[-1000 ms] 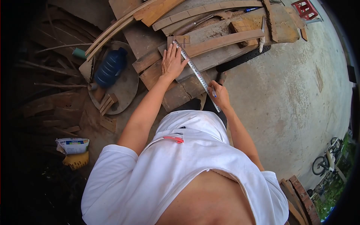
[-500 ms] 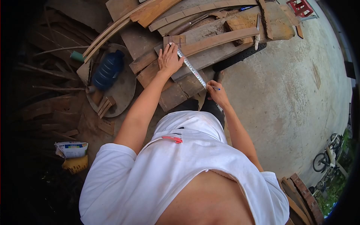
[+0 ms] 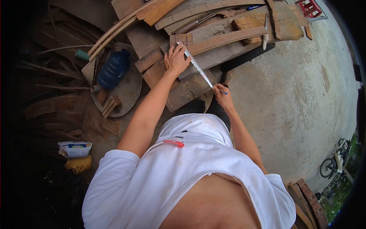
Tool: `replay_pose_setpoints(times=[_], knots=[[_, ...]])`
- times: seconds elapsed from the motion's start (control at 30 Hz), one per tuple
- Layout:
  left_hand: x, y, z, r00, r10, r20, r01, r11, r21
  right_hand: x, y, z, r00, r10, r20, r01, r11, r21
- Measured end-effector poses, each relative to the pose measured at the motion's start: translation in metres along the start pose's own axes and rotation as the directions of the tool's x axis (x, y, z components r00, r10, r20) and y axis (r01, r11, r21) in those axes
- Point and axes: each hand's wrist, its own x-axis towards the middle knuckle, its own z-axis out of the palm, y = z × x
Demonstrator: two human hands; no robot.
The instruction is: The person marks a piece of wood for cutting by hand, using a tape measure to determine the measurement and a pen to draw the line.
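So the left hand point(image 3: 175, 60) has its fingers spread at the far end of a long white measuring strip point(image 3: 199, 70), slanting over brown wooden boards point(image 3: 193, 84). Right hand's point(image 3: 222, 97) curled round the near part, plus a blue pen point(image 3: 223, 92).

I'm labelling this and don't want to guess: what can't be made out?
In head view:
Figures on the thin white measuring tape: too small.
Tape inside the right hand: hidden by fingers.
Palm of left hand: hidden by its back.
Curved brown wooden strips: cut off by top edge.
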Motion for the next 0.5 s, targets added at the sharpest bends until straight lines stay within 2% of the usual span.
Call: replay_pose_setpoints(times=[0.13,0.2,0.4,0.5], knots=[[0.002,-0.002,-0.002,1.000,0.011,0.021,-0.011,1.000,0.005,0.001,0.004,0.004,1.000,-0.013,0.004,0.013,1.000,-0.007],[0.004,-0.003,0.002,0.999,0.043,-0.001,-0.043,0.991,-0.129,0.001,0.006,0.005,1.000,-0.015,0.003,0.015,1.000,0.000],[0.005,0.000,0.015,0.993,0.091,-0.078,-0.108,0.961,-0.253,0.001,0.009,0.006,1.000,-0.016,-0.005,0.016,1.000,0.013],[0.005,-0.001,0.015,0.989,0.112,-0.093,-0.131,0.963,-0.234,0.000,0.009,0.005,1.000,-0.016,-0.003,0.016,1.000,0.023]])
